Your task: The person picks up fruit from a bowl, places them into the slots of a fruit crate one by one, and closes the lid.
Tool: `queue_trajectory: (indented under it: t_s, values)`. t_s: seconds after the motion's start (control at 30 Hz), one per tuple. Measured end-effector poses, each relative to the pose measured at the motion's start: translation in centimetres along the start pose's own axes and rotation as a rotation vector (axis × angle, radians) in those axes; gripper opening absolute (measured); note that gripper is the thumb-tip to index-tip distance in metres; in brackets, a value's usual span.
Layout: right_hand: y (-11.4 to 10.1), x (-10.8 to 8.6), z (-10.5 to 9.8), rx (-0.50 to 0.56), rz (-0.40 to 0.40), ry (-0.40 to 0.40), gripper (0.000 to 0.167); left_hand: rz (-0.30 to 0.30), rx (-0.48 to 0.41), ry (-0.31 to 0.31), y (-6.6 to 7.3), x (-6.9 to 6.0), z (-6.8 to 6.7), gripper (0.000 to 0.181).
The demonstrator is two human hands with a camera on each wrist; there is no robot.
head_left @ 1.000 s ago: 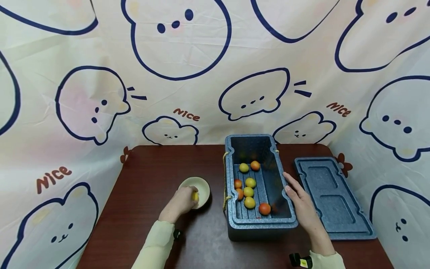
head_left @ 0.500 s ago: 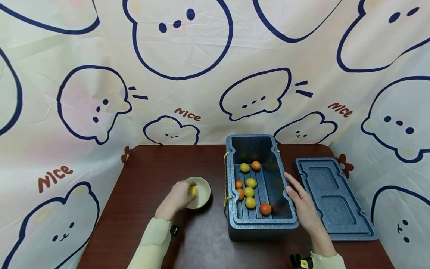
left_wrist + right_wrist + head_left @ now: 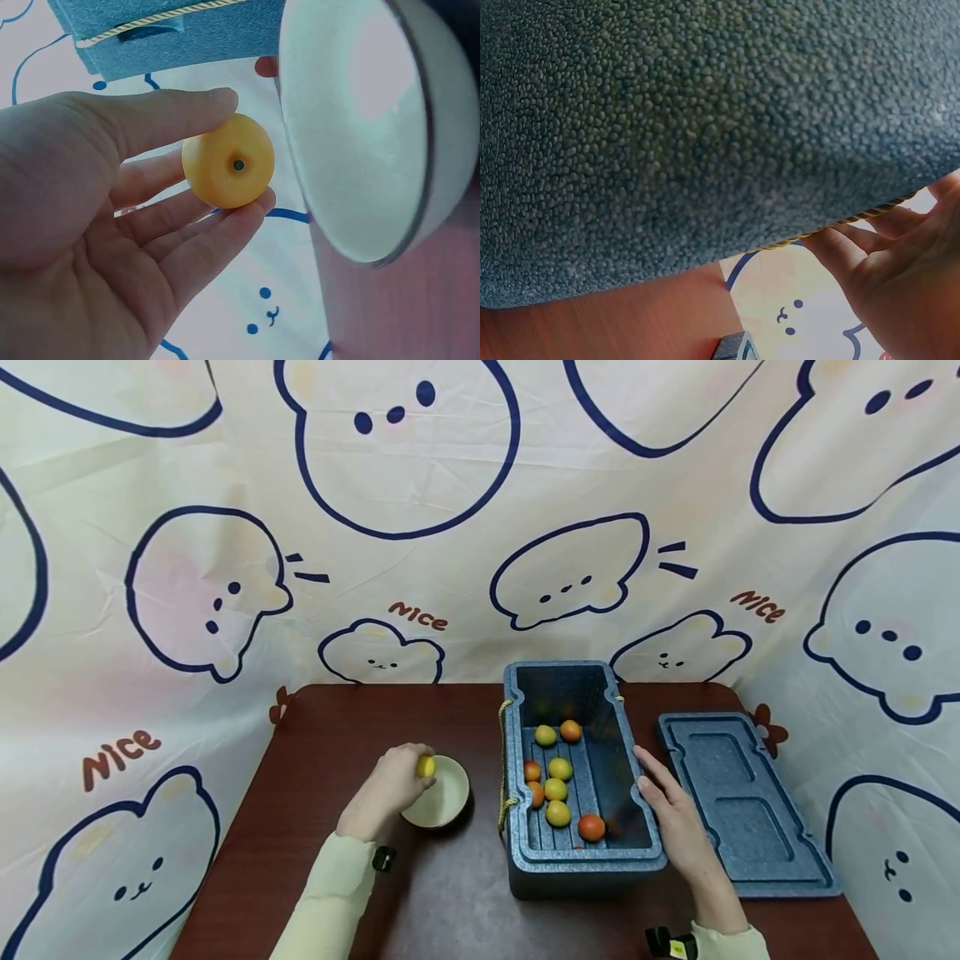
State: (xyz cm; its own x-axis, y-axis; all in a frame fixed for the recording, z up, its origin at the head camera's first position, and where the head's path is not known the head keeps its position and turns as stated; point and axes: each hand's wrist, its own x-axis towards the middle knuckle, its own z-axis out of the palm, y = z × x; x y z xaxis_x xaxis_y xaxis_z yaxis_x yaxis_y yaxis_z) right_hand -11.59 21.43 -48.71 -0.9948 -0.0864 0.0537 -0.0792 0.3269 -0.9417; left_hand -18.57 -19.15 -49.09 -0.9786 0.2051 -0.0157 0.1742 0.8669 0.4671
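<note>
My left hand (image 3: 388,787) pinches a small, round yellow-orange fruit (image 3: 229,161) between thumb and fingertips, its dark stem end facing the wrist camera. It hangs over the left rim of a pale, dark-rimmed bowl (image 3: 445,793), whose visible inside holds no fruit. Right of the bowl stands a blue-grey, speckled foam box (image 3: 588,865) without its lid. Several yellow and orange-red fruits lie on its ribbed floor, among them a red-orange one (image 3: 591,827) near the front. My right hand (image 3: 678,822) rests with extended fingers against the box's right wall and rim.
The box's lid (image 3: 757,810) lies flat on the brown table (image 3: 330,752), to the right. A yellow twisted rope (image 3: 503,760) hangs along the box's left side. A cream cloth (image 3: 465,568) with blue bear drawings hangs behind the table.
My left hand has lifted the yellow-orange fruit out of the bowl and drawn it up and to the left. The right hand and the box stay where they were.
</note>
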Motion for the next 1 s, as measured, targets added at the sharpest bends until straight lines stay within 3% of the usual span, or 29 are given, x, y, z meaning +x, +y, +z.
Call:
queue_trajectory:
  t_s: [0.67, 1.0]
  values:
    - [0.2, 0.0, 0.1, -0.001, -0.016, 0.003, 0.048, 0.08, 0.024, 0.014, 2.9, 1.9, -3.7, 0.037]
    - [0.2, 0.0, 0.0, -0.005, -0.015, 0.001, 0.049, 0.103, 0.014, 0.013, 3.8, 2.8, -4.4, 0.039]
